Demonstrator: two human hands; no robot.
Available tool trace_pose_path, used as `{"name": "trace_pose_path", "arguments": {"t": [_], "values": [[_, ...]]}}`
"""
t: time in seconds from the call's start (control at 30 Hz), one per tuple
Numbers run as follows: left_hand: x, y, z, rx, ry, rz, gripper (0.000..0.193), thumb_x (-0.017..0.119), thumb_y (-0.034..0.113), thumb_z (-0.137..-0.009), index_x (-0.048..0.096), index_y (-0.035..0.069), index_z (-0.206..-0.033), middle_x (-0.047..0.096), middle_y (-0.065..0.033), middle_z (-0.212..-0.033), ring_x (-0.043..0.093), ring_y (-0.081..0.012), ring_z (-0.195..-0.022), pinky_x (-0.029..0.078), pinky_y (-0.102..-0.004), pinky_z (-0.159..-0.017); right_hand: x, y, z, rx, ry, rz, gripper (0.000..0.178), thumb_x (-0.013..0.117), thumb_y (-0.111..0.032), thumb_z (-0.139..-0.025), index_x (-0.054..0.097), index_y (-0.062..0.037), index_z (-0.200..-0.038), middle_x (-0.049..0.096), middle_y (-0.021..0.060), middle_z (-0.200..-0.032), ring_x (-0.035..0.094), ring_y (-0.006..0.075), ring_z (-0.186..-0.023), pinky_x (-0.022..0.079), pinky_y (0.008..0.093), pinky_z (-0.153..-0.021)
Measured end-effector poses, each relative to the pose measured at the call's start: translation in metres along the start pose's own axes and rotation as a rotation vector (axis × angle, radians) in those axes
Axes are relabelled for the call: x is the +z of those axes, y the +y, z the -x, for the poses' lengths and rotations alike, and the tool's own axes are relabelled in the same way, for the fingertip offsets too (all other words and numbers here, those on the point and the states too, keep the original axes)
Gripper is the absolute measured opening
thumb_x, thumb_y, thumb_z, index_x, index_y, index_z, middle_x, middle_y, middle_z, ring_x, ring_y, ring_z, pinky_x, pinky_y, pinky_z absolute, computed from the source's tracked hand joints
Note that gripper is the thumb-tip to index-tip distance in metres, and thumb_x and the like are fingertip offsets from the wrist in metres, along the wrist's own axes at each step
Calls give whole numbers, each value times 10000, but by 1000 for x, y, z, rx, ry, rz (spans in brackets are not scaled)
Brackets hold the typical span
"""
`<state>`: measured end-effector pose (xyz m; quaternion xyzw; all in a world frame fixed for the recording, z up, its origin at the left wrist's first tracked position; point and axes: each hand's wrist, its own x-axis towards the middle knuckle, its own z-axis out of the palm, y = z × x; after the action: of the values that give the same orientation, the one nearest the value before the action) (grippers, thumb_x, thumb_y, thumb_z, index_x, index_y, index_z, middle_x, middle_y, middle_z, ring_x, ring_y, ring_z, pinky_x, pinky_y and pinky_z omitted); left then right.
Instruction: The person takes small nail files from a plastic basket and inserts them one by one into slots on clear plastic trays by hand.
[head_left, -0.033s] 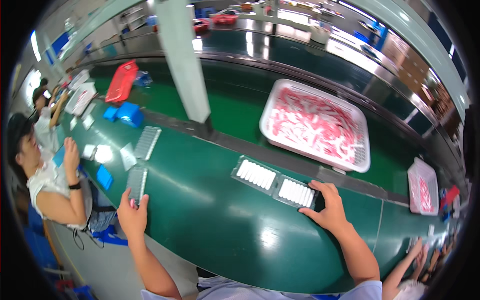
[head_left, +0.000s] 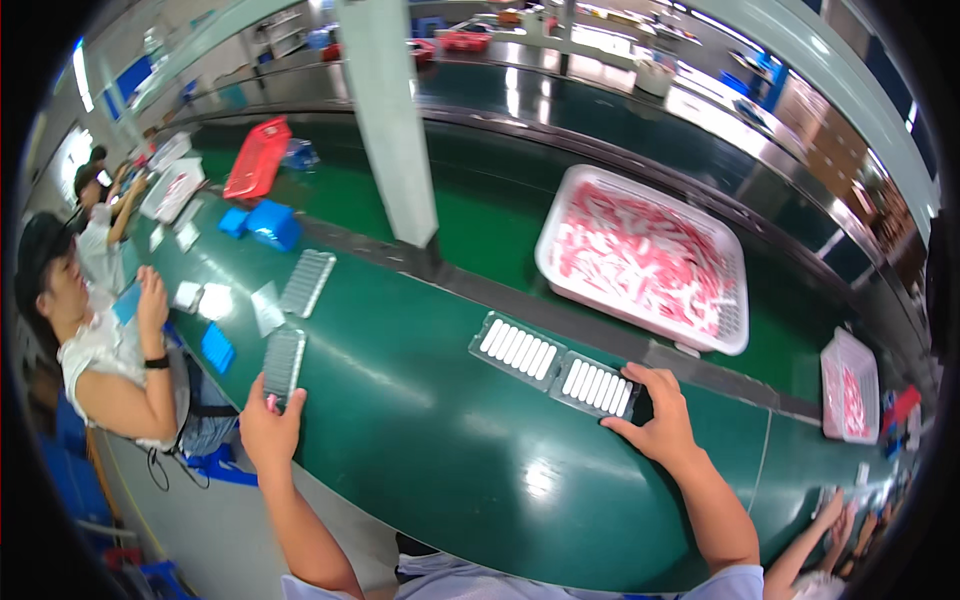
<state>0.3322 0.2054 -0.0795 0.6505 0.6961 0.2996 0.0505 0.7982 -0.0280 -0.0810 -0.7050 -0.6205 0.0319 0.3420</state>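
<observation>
My right hand (head_left: pixel 655 415) grips the right end of a clear plastic tray (head_left: pixel 597 384), thumb at its near edge and fingers at the far one. A row of white sticks lies in it. A similar tray (head_left: pixel 516 348), also filled with white sticks, adjoins it on the left. My left hand (head_left: pixel 270 428) is closed at the near end of a clear ridged tray (head_left: pixel 284 362); a small pink thing (head_left: pixel 271 402) shows between thumb and fingers, its kind unclear. Another clear ridged tray (head_left: pixel 307 283) lies just beyond.
A white basket (head_left: pixel 645 265) of pink and white pieces stands beyond the table's far edge; a smaller one (head_left: pixel 850 385) is at right. A grey post (head_left: pixel 390 130) rises ahead. Blue blocks (head_left: pixel 265 226) and a red tray (head_left: pixel 256 158) lie far left. Co-workers (head_left: pixel 110 365) sit at both sides.
The whole scene has shifted slightly to the right and down in the view. Both hands keep their places at the trays.
</observation>
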Motion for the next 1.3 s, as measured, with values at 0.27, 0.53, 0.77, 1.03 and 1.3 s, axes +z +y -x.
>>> {"name": "trace_pose_path", "arguments": {"t": [0.27,0.53,0.77,1.03,1.3], "values": [[-30,-17,4,-100,-176,-61,607,821,344,-803,700,40,-1314,727,-170,-810,713,-333,-749,560,-420,-725,55,-24,-69,-131,-49,-40,768,961,-254,-668,621,-39,-1322,676,163,-1153,601,348,-1093,501,453,-961],[-13,18,63,320,-277,-141,485,791,367,-853,722,24,-1190,698,-91,-723,699,-320,-672,525,-444,-569,123,-80,-133,-197,-35,3,720,919,-325,-709,640,-31,-1304,694,149,-1176,602,353,-1132,471,454,-986],[-9,59,78,523,-449,184,352,824,346,-845,780,106,-1098,707,-59,-723,684,-262,-632,517,-368,-546,146,-158,-141,-590,-261,-235,494,790,-266,-835,649,-63,-1264,690,121,-1251,633,333,-1172,455,463,-994],[24,28,-97,231,-38,225,475,799,374,-859,706,15,-1156,741,-190,-875,747,-328,-842,582,-447,-746,127,-173,-72,-731,-474,-143,398,748,-339,-891,673,-90,-1193,601,135,-1382,562,335,-1273,470,452,-976],[56,26,-141,70,-280,-270,701,783,655,-771,725,16,-1054,742,-195,-1071,728,-369,-1009,577,-495,-866,67,-131,-12,-358,-336,58,278,835,-297,-811,720,-116,-987,635,143,-1287,614,336,-1115,479,433,-873]]}}
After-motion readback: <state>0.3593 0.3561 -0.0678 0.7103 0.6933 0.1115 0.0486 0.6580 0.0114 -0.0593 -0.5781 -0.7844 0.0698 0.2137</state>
